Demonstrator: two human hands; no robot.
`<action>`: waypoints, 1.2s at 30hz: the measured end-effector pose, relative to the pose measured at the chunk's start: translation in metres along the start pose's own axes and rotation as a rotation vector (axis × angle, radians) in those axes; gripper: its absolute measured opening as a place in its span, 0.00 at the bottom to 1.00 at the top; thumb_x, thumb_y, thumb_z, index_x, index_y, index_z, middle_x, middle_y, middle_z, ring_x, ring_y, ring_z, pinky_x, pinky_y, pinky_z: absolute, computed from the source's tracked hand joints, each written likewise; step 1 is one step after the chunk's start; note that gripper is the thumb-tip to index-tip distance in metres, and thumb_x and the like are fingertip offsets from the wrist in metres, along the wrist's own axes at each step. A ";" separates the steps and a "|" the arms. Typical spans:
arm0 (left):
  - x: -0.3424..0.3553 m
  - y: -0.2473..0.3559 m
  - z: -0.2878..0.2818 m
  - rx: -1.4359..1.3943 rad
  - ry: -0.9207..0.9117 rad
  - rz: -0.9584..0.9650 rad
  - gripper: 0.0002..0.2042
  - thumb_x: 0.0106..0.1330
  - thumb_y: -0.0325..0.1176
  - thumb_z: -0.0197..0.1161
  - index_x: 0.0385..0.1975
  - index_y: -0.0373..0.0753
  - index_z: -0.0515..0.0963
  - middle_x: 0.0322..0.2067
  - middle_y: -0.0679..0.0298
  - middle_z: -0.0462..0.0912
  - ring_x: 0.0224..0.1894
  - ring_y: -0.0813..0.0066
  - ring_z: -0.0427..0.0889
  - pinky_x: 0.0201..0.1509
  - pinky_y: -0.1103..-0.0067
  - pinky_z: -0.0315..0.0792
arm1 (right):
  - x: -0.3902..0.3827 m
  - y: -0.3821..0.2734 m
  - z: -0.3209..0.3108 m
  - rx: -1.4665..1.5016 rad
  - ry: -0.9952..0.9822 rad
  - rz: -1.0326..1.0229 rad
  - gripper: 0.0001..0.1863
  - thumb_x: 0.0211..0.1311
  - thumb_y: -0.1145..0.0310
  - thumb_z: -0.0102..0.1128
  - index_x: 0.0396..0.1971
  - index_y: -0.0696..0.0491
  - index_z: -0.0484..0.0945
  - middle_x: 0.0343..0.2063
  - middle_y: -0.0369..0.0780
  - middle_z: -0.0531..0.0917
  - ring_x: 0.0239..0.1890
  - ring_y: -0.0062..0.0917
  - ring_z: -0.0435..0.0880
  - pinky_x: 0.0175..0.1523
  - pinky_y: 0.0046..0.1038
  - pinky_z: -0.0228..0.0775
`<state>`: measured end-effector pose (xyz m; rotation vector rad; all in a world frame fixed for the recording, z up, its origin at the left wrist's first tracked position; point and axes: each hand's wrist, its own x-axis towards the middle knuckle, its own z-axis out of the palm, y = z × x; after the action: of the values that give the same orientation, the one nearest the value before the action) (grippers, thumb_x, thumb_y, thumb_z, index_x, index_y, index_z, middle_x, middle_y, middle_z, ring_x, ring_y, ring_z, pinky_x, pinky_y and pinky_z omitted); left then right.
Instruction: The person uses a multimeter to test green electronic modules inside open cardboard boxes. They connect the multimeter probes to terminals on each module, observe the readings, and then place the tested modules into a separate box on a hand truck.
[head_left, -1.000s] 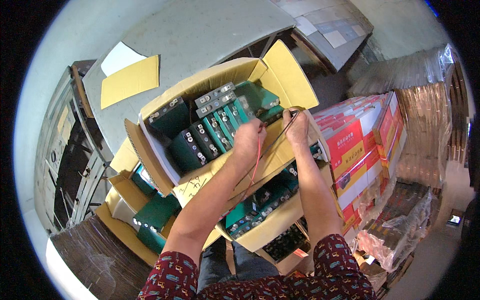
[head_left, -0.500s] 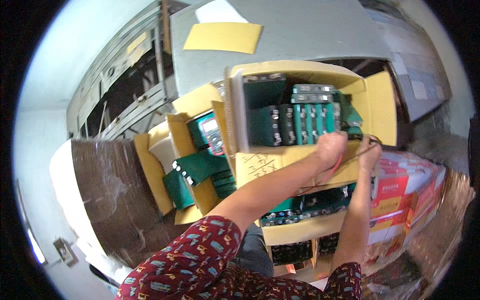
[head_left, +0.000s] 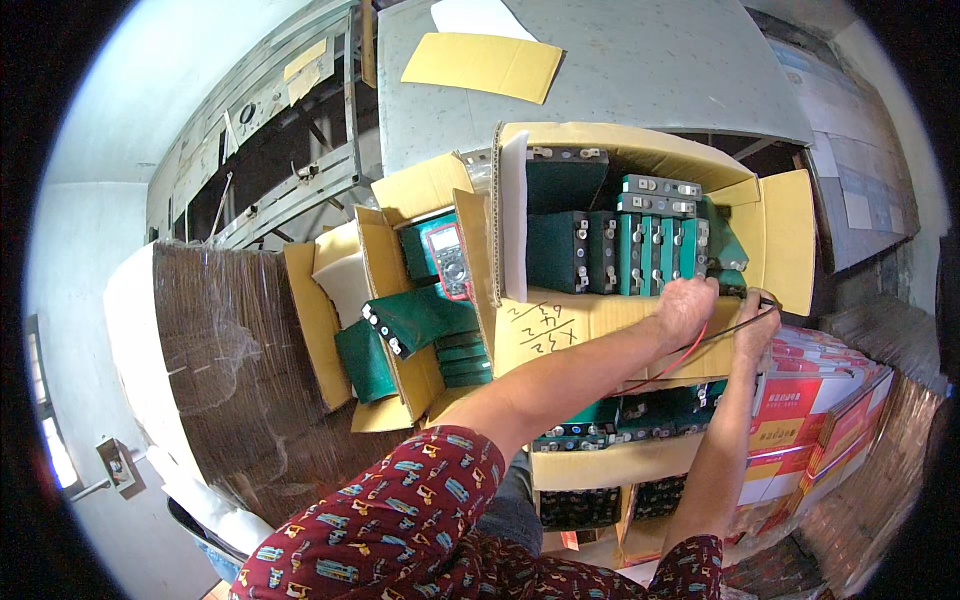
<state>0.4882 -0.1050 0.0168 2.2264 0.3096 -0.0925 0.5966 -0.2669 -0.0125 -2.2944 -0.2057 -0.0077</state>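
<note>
An open cardboard box holds upright green battery blocks with metal terminals. My left hand is closed on a red test lead at the box's near edge, beside the batteries. My right hand, at the right near corner, is closed on a black test lead; both lead tips are hidden. A red-cased multimeter rests in the neighbouring box, over green battery blocks.
A grey table at the back bears a yellow cardboard sheet. Wrapped cardboard stacks stand at left, red-and-white printed cartons at right, and another box of batteries below. A metal frame stands back left.
My view has turned leftward, so the boxes appear further right and the multimeter has come into sight. Both hands stay near the same spots on the box, still closed on the leads.
</note>
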 end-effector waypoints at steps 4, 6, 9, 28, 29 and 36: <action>0.001 0.000 0.000 0.002 -0.007 -0.031 0.07 0.61 0.25 0.62 0.37 0.31 0.78 0.39 0.44 0.85 0.44 0.45 0.87 0.46 0.58 0.82 | 0.001 0.005 0.000 -0.063 0.004 -0.052 0.16 0.69 0.63 0.58 0.32 0.62 0.84 0.17 0.42 0.80 0.21 0.26 0.79 0.31 0.33 0.71; -0.001 -0.001 -0.001 0.012 0.002 -0.023 0.07 0.61 0.25 0.62 0.38 0.31 0.78 0.39 0.45 0.85 0.43 0.45 0.88 0.45 0.58 0.82 | 0.000 0.003 0.001 -0.064 0.006 -0.035 0.16 0.69 0.63 0.58 0.32 0.62 0.84 0.18 0.43 0.82 0.22 0.26 0.81 0.31 0.33 0.72; -0.002 -0.004 -0.002 0.018 -0.006 -0.015 0.08 0.62 0.26 0.62 0.38 0.31 0.78 0.38 0.45 0.86 0.42 0.46 0.88 0.45 0.59 0.82 | -0.001 0.001 0.002 -0.075 -0.005 -0.002 0.16 0.68 0.63 0.58 0.32 0.62 0.84 0.18 0.44 0.83 0.23 0.29 0.83 0.33 0.33 0.74; -0.052 0.026 -0.046 -1.188 0.078 -0.206 0.25 0.81 0.49 0.51 0.62 0.33 0.75 0.52 0.57 0.82 0.55 0.67 0.78 0.61 0.70 0.73 | -0.058 -0.115 -0.018 0.099 -0.218 -0.838 0.18 0.63 0.80 0.58 0.53 0.62 0.79 0.49 0.50 0.85 0.51 0.47 0.84 0.58 0.43 0.76; -0.057 0.018 -0.046 -1.224 0.102 -0.165 0.25 0.80 0.48 0.52 0.63 0.33 0.74 0.54 0.56 0.81 0.56 0.67 0.78 0.62 0.71 0.73 | -0.062 -0.128 -0.017 0.099 -0.253 -0.845 0.18 0.62 0.80 0.58 0.53 0.63 0.78 0.49 0.50 0.84 0.52 0.48 0.83 0.58 0.43 0.76; -0.089 -0.009 -0.045 -1.150 0.469 -0.210 0.09 0.75 0.29 0.55 0.48 0.34 0.78 0.37 0.66 0.82 0.37 0.80 0.77 0.45 0.80 0.73 | -0.021 -0.110 -0.026 -0.410 -0.410 -0.434 0.17 0.65 0.76 0.58 0.54 0.55 0.82 0.44 0.52 0.86 0.49 0.46 0.85 0.55 0.42 0.79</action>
<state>0.3982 -0.0815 0.0532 1.0425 0.6497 0.4082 0.5610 -0.2173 0.0846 -2.5859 -0.9895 0.2167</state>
